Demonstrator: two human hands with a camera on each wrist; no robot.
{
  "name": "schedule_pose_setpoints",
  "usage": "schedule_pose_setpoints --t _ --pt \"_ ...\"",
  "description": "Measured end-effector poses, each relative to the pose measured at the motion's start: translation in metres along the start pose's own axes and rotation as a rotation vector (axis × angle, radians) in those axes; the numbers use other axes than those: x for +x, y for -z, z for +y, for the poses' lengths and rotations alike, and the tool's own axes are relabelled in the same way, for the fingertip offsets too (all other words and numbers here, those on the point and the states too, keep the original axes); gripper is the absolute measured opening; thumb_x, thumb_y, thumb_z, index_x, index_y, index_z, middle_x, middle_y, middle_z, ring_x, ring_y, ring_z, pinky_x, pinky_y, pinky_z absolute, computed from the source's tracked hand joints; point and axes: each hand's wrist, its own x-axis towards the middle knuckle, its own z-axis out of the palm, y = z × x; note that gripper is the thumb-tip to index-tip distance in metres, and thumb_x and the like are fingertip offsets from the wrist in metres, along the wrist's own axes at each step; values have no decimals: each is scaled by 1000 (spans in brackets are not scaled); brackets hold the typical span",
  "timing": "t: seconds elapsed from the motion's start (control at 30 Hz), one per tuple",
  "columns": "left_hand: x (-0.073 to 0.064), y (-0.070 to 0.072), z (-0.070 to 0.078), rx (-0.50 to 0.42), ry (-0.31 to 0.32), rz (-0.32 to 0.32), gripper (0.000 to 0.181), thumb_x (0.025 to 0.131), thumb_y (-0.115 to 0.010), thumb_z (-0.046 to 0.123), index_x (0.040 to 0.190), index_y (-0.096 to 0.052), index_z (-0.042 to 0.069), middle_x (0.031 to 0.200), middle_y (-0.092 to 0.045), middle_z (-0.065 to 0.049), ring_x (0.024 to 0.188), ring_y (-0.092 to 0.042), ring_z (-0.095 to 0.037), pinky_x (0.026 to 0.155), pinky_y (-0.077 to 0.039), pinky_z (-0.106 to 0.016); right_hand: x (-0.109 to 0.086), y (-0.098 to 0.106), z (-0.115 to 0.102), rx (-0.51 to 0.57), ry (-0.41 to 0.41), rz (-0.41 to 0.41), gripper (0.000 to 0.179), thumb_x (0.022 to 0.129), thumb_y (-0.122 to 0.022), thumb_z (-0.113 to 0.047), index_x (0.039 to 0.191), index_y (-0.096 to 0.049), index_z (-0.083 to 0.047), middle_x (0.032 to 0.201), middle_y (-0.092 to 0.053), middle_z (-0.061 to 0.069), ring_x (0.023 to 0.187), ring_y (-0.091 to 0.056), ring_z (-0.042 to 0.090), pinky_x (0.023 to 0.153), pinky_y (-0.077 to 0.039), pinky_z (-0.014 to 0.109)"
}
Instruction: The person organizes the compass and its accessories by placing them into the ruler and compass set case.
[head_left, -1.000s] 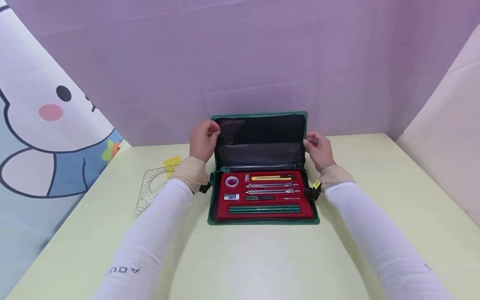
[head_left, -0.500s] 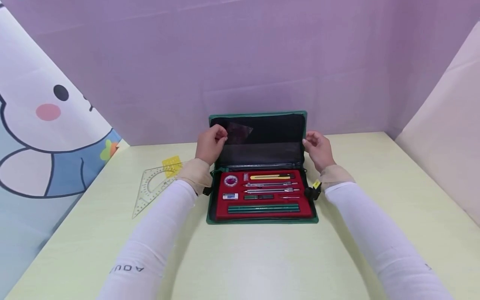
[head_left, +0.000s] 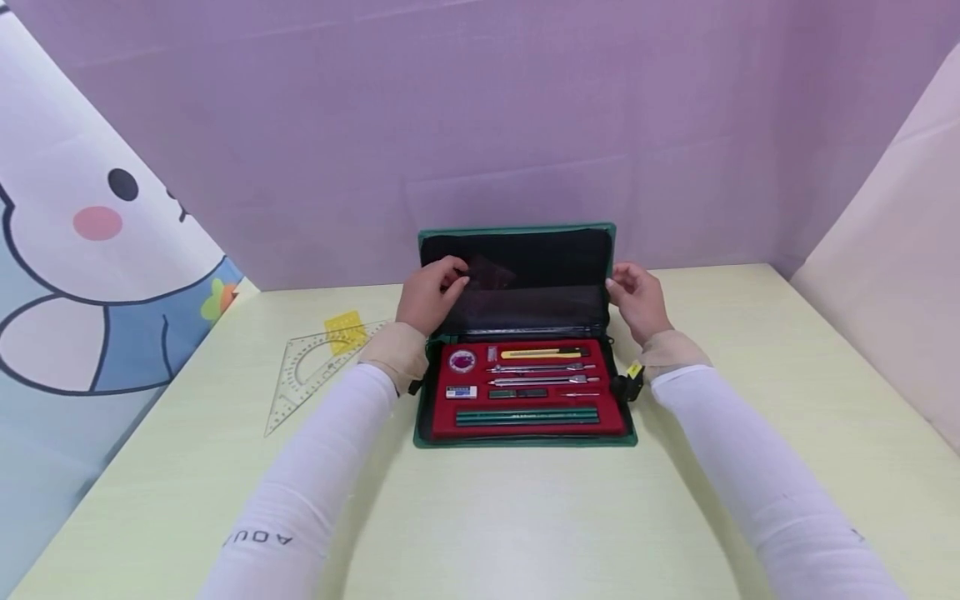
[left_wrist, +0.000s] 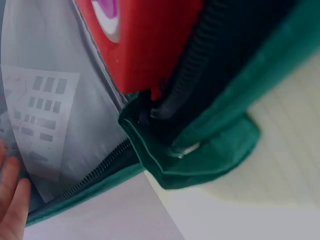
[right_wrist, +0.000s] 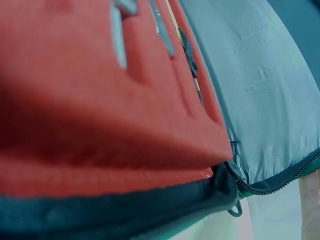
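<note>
A green zippered drawing-set case (head_left: 525,442) lies unfolded, its black-lined lid (head_left: 562,254) raised at the back. My left hand (head_left: 429,297) pinches a thin clear drawing template (head_left: 491,273) in front of the lid lining. In the left wrist view, the template (left_wrist: 50,107) shows rows of small cutouts against the grey pocket, with my left fingers (left_wrist: 15,195) at the frame's edge. On the other side, my right hand (head_left: 639,300) grips the lid's right edge between thumb and fingers. The right wrist view shows only a sliver of it.
A red tray (head_left: 540,429) in the case holds a yellow utility knife (head_left: 536,354), metal compasses (head_left: 543,382), an eraser (head_left: 461,392) and green pencils (head_left: 525,416). A clear set square (head_left: 288,387) and a yellow template (head_left: 343,325) lie to the left on the pale table.
My left hand has moved right along the lid, carrying the clear template with it, from the lid's left edge further inward. My right hand has stayed on the lid's right edge.
</note>
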Motion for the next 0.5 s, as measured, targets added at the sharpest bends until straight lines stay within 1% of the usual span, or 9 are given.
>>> schedule_pose_setpoints --t 0.1,0.17,0.27,0.37,0.43,0.5 --pt "0 -2 2 -16 -19 22 16 92 -61 18 104 -66 10 97 -65 -9 90 -61 -23 84 -50 -36 0 1 0 -7 -6 -4 25 95 -51 -4 117 -50 9 89 -53 2 83 -52 7 80 -51 19" --pt "1 -3 3 -50 -16 42 14 92 -61 16 102 -67 8 98 -64 -9 90 -60 -23 84 -50 -35 0 1 1 -10 -12 -3 24 95 -51 -4 116 -50 8 89 -53 1 83 -52 7 81 -51 19" --pt "3 -4 4 -133 5 88 12 91 -61 11 101 -66 5 97 -63 -11 89 -60 -24 83 -51 -35 1 1 1 -14 -14 -4 24 95 -51 -4 116 -50 8 89 -53 0 82 -52 7 80 -51 19" --pt "5 -5 4 -210 43 135 11 91 -60 9 100 -62 3 97 -63 -13 87 -61 -24 82 -51 -34 1 2 1 -9 -12 -4 24 95 -51 -3 115 -50 9 89 -52 0 82 -52 7 79 -51 18" --pt "5 -4 4 -221 66 150 11 91 -60 9 100 -60 3 97 -64 -13 86 -61 -24 81 -51 -35 1 2 1 -1 -14 -3 23 95 -51 -2 115 -50 9 89 -52 0 81 -52 7 77 -51 17" --pt "4 -4 4 -195 83 141 10 91 -60 9 100 -59 4 96 -65 -13 84 -61 -24 80 -51 -35 1 1 1 3 -15 -3 22 94 -51 -2 114 -50 8 88 -53 -1 81 -52 7 76 -51 15"
